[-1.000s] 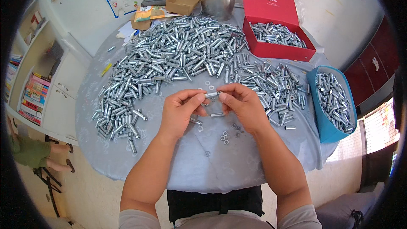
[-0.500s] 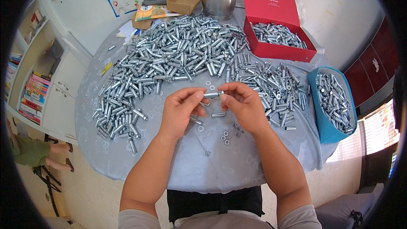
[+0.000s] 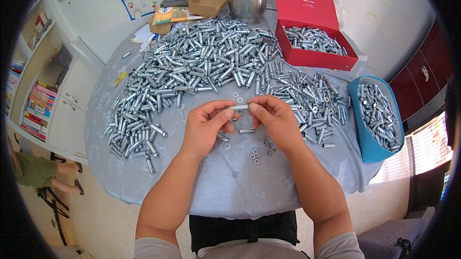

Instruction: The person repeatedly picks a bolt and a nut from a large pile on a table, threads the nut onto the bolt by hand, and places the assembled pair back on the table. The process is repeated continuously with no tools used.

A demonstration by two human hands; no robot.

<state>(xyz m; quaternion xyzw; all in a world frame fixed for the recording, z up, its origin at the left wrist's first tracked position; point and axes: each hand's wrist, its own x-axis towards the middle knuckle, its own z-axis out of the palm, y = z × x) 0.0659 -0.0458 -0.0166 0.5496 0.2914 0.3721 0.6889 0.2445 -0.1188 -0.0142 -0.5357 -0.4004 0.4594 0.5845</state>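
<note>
Between the fingertips of both hands lies a silvery expansion bolt (image 3: 238, 108), held level above the table. My left hand (image 3: 204, 127) pinches its left end, and my right hand (image 3: 274, 120) closes thumb and fingers over its right end, which they partly hide. Just below, a loose metal sleeve (image 3: 247, 130) rests on the cloth. Another bolt (image 3: 222, 137) lies beside my left fingers, with a washer (image 3: 227, 146) close by. Several nuts (image 3: 255, 156) are grouped under my right hand. Beyond my fingertips are a few washers (image 3: 239, 99).
A large heap of expansion bolts (image 3: 192, 57) covers the far left of the cloth-covered table (image 3: 168, 187); a smaller heap (image 3: 307, 96) spreads at right. A red box (image 3: 317, 57) and a blue bin (image 3: 370, 148) hold more. A steel pot (image 3: 247, 0) stands behind.
My right fingers have shifted slightly left along the bolt and now cover the end that showed before. My left hand stays nearly in place.
</note>
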